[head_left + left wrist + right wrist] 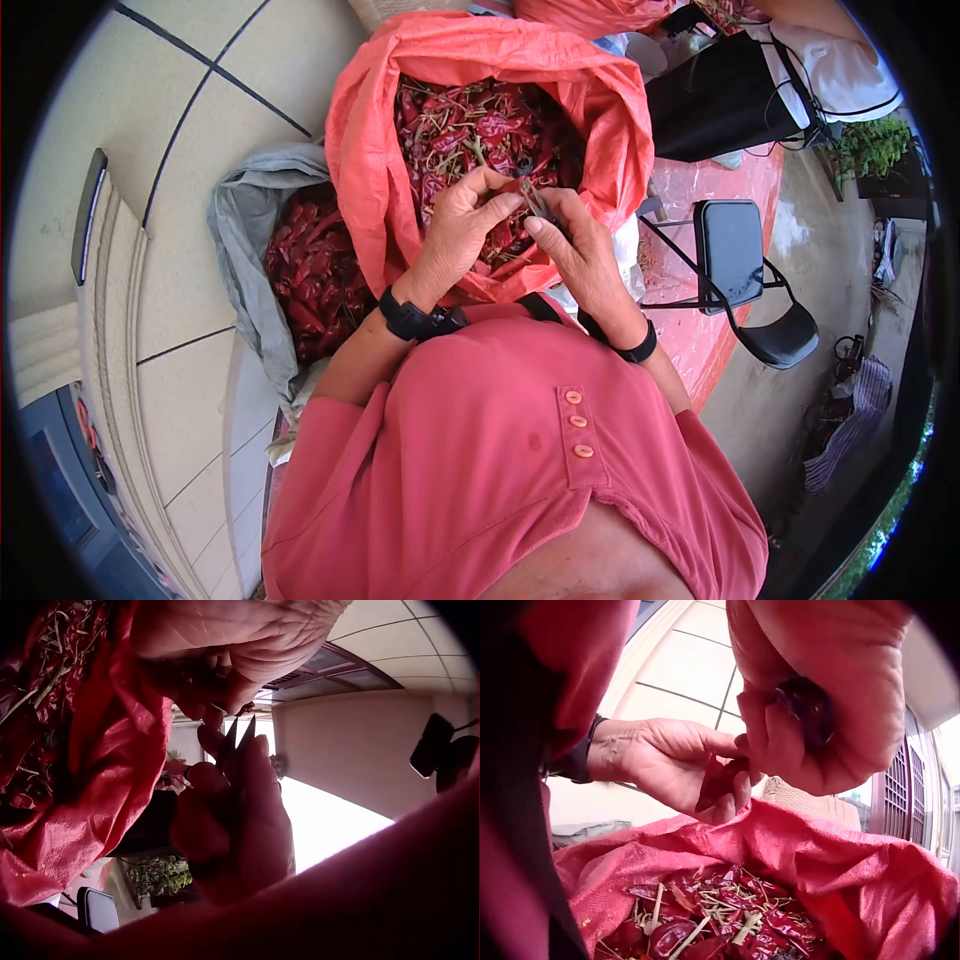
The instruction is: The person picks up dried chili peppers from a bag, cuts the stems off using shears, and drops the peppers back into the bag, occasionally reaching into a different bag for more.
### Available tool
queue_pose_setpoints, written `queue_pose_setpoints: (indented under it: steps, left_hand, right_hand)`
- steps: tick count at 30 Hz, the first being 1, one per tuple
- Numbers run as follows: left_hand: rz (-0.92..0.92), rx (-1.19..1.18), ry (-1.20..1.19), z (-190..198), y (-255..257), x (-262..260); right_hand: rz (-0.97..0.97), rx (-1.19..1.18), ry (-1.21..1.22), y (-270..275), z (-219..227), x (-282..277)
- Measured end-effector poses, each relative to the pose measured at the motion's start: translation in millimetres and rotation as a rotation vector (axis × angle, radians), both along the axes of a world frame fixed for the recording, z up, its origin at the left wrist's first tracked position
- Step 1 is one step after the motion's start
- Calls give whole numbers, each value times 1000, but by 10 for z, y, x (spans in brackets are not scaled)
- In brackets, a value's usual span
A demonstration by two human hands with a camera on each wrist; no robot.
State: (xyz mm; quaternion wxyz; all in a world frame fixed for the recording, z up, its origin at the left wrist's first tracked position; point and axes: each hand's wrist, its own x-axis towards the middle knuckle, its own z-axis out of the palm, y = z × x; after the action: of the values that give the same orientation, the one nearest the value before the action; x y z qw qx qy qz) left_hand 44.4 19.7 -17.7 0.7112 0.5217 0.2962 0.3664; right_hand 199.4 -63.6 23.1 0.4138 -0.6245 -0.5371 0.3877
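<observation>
My left hand pinches a dried red chili between thumb and fingers, over the open mouth of a red woven sack. Close beside it, my right hand grips a pair of small scissors. Their two pointed blades stand slightly apart in the left wrist view, tips near the left fingers. A dark rounded handle end shows inside the right palm in the right wrist view. Dried red chilies and loose stalks fill the sack below both hands.
A grey sack of red chilies stands left of the red one. To the right are a black folding chair and a reddish table surface. Another person's arm and a black bag appear at the upper right.
</observation>
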Motion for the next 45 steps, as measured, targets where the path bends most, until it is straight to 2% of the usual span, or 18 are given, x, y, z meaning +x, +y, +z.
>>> queue_pose_setpoints:
  steps: [6, 9, 15, 18, 21, 24, 27, 30, 33, 36, 39, 45]
  left_hand:
    - [18, 46, 62, -45, -9, 8]
    - [52, 195, 124, -37, -14, 41]
    - [40, 232, 190, -36, -43, 68]
    - [47, 186, 120, -39, -49, 83]
    - [48, 274, 276, -27, -38, 53]
    - [78, 309, 246, -160, -49, 35]
    - [33, 325, 295, -162, -32, -20]
    - [-55, 93, 154, -105, 1, -105]
    - [-82, 16, 34, -136, 16, -140]
    - [-98, -48, 29, -66, -9, -160]
    - [-124, -21, 34, -51, -21, -166]
    - [-276, -48, 86, 6, -24, -181]
  right_hand:
    - [6, 3, -113, 30, 13, -32]
    - [-8, 5, -78, 41, -45, -28]
    - [-35, -35, 347, 54, -96, -50]
    - [-78, -15, -17, 70, -73, -56]
    - [-77, -11, -247, 68, -29, -52]
    - [-33, 48, -378, 78, -69, 19]
    - [30, 73, -440, 74, -57, 57]
    - [186, 57, -255, 74, -100, 154]
    - [136, -30, -273, 43, 44, 102]
    - [68, 47, -284, 24, -66, 116]
    - [58, 18, -253, 7, -120, 107]
    - [117, 0, -165, -21, -89, 96]
